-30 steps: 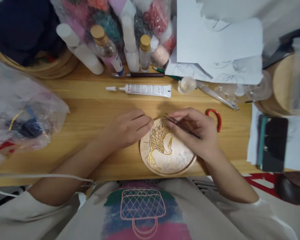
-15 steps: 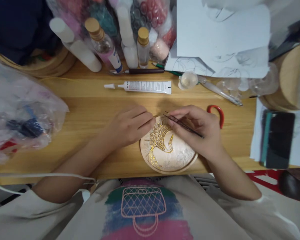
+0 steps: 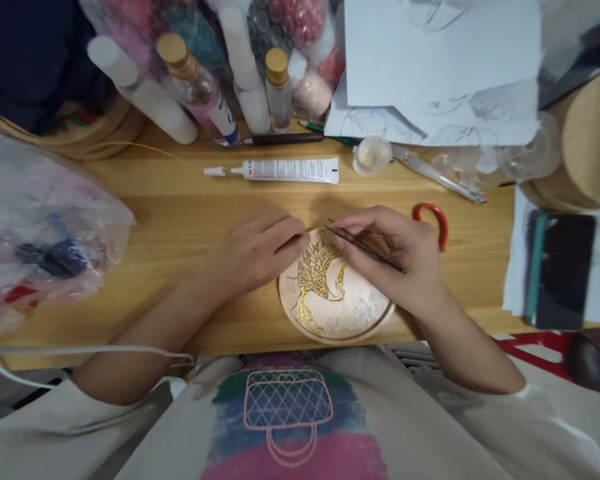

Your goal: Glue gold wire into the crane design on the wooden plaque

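A round wooden plaque (image 3: 357, 293) lies near the table's front edge, bearing a crane outlined in shiny gold, with fainter drawn lines beside it. My right hand (image 3: 405, 257) is closed around dark tweezers (image 3: 365, 247), whose tips point up and left over the plaque's top edge. Whether the tips grip anything is too small to tell. My left hand (image 3: 263, 250) rests at the plaque's upper left edge, fingers pinched together; what they hold is hidden. From the upper left, a thin yellow thread (image 3: 167, 152) runs towards this hand and fades from sight before it.
Beyond the hands lie a white glue tube (image 3: 290, 170), its cap (image 3: 214, 171) and a small clear pot (image 3: 373, 155). Bottles (image 3: 200, 93) stand behind. Right are a red handle (image 3: 433, 223) and a phone (image 3: 563, 270); left, a plastic bag (image 3: 55, 227).
The view has shifted slightly. More of the yellow thread shows, reaching further towards my left hand. Both hands keep nearly the same pose over the plaque.
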Tool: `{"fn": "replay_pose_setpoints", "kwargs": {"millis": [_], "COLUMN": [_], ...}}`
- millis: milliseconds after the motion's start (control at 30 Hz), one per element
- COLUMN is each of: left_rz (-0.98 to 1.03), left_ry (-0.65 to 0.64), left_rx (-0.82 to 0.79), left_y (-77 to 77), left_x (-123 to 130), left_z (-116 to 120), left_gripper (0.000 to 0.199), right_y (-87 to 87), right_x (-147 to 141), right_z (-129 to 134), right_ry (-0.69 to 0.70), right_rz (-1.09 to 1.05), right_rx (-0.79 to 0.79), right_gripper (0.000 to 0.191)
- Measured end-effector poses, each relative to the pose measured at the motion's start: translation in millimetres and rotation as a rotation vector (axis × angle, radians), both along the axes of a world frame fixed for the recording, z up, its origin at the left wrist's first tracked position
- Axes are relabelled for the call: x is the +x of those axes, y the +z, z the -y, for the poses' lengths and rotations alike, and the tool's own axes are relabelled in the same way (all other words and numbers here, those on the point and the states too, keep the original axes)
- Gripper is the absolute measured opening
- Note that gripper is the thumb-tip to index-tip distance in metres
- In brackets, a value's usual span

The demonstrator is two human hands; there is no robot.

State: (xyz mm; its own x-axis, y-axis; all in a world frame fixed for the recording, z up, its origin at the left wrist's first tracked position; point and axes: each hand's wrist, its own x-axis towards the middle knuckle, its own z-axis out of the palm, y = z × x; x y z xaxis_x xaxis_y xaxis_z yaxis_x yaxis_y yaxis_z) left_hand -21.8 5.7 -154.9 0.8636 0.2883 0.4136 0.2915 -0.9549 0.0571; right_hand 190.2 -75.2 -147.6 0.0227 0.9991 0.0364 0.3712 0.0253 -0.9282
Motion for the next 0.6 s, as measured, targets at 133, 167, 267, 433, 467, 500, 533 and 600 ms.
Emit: {"fn": "replay_pose_setpoints", "kwargs": {"millis": [133,167,267,433,467,500,533,600], "left_rz": [-0.005,-0.006,-0.001,0.028,0.029,0.029,0.03,0.026], "left_ry": [-0.019,-0.022,-0.027,-0.037,-0.038,-0.039,-0.037,-0.038], "left_rx": [-0.013,-0.018,-0.034,-0.03,-0.032,-0.034,-0.032,-0.022], "left_y": [-1.2,-1.1,-0.6,-0.9,-1.0,-1.0,-1.0,-0.8], "left_x": [-1.1,-1.2,-0.7,0.7,0.5,0.3,-0.1,-1.1], "left_z": [-0.6,-0.8,-0.8,-0.2,-0.3,-0.4,-0.7,-1.1], "left_gripper": [0.021,0.021,0.022,0.018,0.018,0.018,0.018,0.02], "right_y": [-0.5,-0.6,-0.5,-0.4,-0.6,-0.8,-1.1,-1.9], "right_x": [-0.3,-0.3,-0.4,-1.1,-1.2,-1.1,-1.0,-0.7], "right_z": [0.7,0.8,0.9,1.0,0.9,0.8,0.6,-0.1], "right_ry": [-0.005,-0.005,0.001,-0.003,-0.008,-0.013,-0.016,-0.015], "right_rz": [-0.011,-0.015,-0.034,-0.076,-0.079,-0.078,-0.074,-0.065], "right_rx": [0.003,0.003,0.0,-0.021,-0.022,-0.022,-0.024,-0.032], "right_gripper": [0.014,0.014,0.015,0.018,0.019,0.018,0.018,0.017]}}
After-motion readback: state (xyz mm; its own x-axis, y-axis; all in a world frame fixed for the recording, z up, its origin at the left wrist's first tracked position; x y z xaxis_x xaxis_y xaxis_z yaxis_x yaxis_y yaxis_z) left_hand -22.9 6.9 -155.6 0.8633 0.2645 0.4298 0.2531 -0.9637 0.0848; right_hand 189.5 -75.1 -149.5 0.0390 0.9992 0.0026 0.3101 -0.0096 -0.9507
